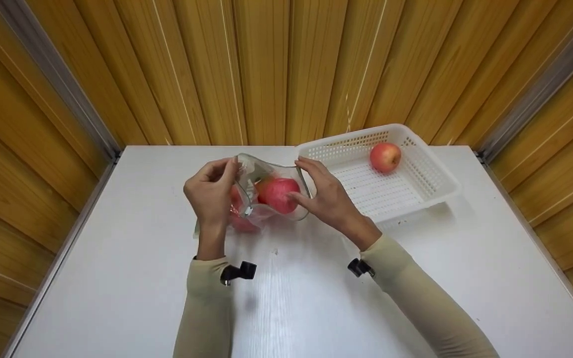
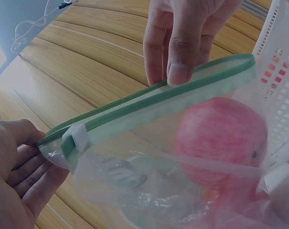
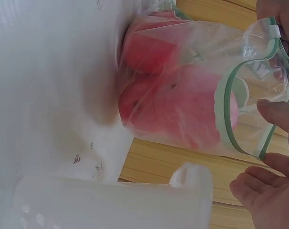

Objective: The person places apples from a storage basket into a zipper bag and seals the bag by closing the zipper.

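A clear zip bag (image 2: 120, 176) with a green zip rim and a white slider (image 2: 77, 136) has its mouth spread apart. My left hand (image 1: 210, 191) pinches the rim's corner beside the slider. On the opposite side of the mouth, my right hand (image 1: 329, 196) has its thumb apart from the fingers, with the fingertips (image 3: 278, 163) at the rim. The thumb overlaps the opening. Inside the bag a red apple (image 1: 280, 195) lies near the mouth. More red apples (image 3: 147, 50) fill the lower part of the bag, blurred by the plastic.
To the right, a white perforated plastic basket (image 1: 416, 206) stands at the back of the white table (image 1: 132, 278), close to my right hand. One red-yellow apple (image 1: 385, 157) sits in its far right part. Wood-panelled walls (image 1: 266, 74) border the table at the back and sides.
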{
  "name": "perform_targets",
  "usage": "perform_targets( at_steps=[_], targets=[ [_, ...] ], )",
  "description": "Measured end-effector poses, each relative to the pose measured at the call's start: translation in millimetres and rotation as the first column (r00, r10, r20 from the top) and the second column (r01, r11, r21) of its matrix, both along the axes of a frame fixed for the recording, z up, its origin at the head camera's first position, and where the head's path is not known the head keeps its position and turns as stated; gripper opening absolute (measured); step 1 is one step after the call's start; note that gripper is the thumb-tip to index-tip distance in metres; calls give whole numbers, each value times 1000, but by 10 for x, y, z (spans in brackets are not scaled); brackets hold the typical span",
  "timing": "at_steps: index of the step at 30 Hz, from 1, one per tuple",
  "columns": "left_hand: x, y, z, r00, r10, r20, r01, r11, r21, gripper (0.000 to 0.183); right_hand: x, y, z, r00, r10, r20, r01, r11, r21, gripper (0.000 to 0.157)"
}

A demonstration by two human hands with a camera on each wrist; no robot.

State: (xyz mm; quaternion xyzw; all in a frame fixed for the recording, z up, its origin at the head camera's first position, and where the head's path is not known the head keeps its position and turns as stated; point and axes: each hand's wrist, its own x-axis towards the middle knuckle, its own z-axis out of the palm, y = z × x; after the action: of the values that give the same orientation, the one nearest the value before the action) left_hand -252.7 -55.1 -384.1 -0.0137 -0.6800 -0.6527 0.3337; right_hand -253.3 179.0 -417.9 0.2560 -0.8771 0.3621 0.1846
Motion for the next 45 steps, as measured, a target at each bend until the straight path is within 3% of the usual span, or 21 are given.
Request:
perform_targets(
  at_steps=[5,12,20,24,30,35,40,45],
  targets=[
    [-95,-33,-137,1000,7,-3,-7,1000,1,9,6,53,-27,1000,-23,14,24,997,-77,52],
    [-109,-53,-169,1000,-18,-8,18,1000,1,13,99,143,-54,987,-52,152,71,990,-123,25],
    [-44,-219,-165,1000,19,-12,-19,1000,9,13,177,9,-93,957,13,288,15,996,-93,18],
    [-38,-213,-152,1000,13,4,-13,1000,8,16,159,7,-72,953,-19,304,51,994,-100,16],
    [-78,-132,-127,1000,-1,-5,1,1000,30,16,87,170,50,967,-93,237,143,969,-200,16],
    [-54,-171,-84,999,37,-40,-34,997,76,15,-11,218,120,980,-131,148,168,948,-272,15],
    [-5,-168,-46,991,58,-117,-42,991,131,15,-77,201,149,987,-163,-4,154,940,-303,15],
    [8,-131,-34,975,124,-184,-93,982,165,12,-131,171,215,975,-167,-146,112,939,-324,13]
  ],
)
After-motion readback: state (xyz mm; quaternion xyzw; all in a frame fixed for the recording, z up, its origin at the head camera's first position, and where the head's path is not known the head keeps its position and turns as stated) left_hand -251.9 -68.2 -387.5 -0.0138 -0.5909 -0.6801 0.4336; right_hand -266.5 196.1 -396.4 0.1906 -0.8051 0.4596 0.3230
